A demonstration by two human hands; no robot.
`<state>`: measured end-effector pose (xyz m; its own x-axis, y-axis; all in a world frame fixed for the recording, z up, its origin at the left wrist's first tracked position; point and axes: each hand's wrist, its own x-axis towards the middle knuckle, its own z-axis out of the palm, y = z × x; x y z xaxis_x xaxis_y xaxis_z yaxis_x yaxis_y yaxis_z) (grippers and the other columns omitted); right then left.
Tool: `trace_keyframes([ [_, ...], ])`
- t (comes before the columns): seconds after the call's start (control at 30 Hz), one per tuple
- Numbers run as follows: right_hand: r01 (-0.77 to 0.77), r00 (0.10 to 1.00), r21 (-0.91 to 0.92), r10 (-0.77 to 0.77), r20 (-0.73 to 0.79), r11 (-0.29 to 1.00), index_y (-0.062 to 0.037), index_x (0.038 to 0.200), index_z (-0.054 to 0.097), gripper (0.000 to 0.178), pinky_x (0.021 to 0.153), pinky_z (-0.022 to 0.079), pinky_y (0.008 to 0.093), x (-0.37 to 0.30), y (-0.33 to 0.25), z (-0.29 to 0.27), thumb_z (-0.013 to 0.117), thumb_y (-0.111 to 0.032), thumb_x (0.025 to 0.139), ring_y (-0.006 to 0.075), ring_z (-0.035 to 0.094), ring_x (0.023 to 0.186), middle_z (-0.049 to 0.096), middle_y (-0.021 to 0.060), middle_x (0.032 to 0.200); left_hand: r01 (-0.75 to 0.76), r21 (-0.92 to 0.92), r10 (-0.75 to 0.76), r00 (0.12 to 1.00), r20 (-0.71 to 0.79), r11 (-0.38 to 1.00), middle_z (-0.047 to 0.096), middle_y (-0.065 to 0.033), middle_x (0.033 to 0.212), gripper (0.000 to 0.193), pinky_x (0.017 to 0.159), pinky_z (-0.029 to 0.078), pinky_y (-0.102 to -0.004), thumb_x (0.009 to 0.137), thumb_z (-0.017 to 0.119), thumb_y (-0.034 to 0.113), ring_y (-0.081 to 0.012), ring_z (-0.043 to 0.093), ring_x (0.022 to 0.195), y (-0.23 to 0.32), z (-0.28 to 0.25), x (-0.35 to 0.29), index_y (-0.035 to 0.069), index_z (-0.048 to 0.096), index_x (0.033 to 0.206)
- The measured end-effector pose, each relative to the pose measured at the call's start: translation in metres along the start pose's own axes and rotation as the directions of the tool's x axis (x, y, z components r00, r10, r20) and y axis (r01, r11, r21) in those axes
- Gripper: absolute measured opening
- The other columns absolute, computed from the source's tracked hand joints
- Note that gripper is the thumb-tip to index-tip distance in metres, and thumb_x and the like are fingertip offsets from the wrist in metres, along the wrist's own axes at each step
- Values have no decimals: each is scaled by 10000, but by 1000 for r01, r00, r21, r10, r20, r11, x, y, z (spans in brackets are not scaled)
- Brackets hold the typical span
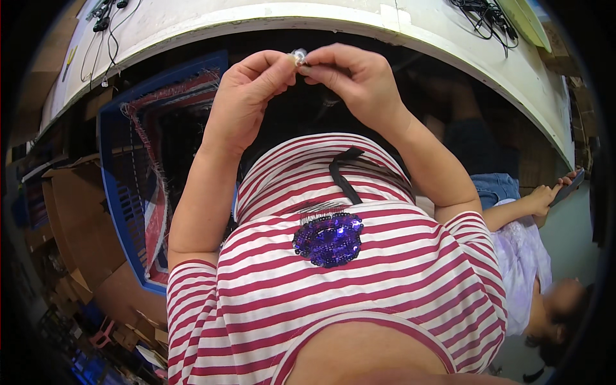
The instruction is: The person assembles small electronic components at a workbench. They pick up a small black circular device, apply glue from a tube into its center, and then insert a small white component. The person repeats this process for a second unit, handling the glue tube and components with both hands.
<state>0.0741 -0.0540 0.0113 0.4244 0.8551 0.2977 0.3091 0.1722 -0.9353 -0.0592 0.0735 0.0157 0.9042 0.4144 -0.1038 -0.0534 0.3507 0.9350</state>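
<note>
Both my hands meet in front of me, just short of the white table's near edge. Between their fingertips is a small shiny, silvery-clear piece, too small to name. My left hand pinches it from the left with thumb and forefinger. From the right, my right hand closes its thumb and fingers on the same piece, and a little dark bit shows by the thumb. A black strip lies on my striped shirt.
The white table curves across the top, with black cables at its left and a bundle of black cords at its right. A blue plastic basket with striped cloth stands at left, near cardboard boxes. Another person sits at right holding a phone.
</note>
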Motion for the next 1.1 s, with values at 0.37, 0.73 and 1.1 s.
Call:
trace_keyframes([
  [0.37, 128, 992, 189, -124, -35, 974, -43, 854, 613, 130, 732, 498, 290, 24, -18, 2, 652, -13, 734, 181, 602, 829, 625, 87, 898, -195, -257, 177, 980, -91, 947, 498, -23, 932, 401, 643, 360, -185, 869, 542, 219, -77, 438, 762, -32, 5, -2, 50, 413, 1209],
  [0.73, 209, 958, -714, -288, 10, 668, -62, 1026, 598, 258, 626, 482, 298, 125, 1, -66, 619, -75, 769, 215, 583, 668, 618, 100, 929, -52, -221, 29, 994, -102, 974, 523, -54, 736, 147, 475, 275, -160, 759, 604, 144, -35, 349, 502, -36, -21, 6, 70, 497, 828],
  [1.1, -340, 934, -712, 137, -329, 614, 25, 1096, 526, 467, 829, 443, 358, 203, 50, -116, 657, -260, 750, 289, 586, 940, 620, 166, 957, -10, -60, -2, 980, -198, 998, 435, 39, 592, 143, 413, 257, -174, 762, 596, 16, -34, 383, 468, -40, -22, 5, 85, 482, 814],
])
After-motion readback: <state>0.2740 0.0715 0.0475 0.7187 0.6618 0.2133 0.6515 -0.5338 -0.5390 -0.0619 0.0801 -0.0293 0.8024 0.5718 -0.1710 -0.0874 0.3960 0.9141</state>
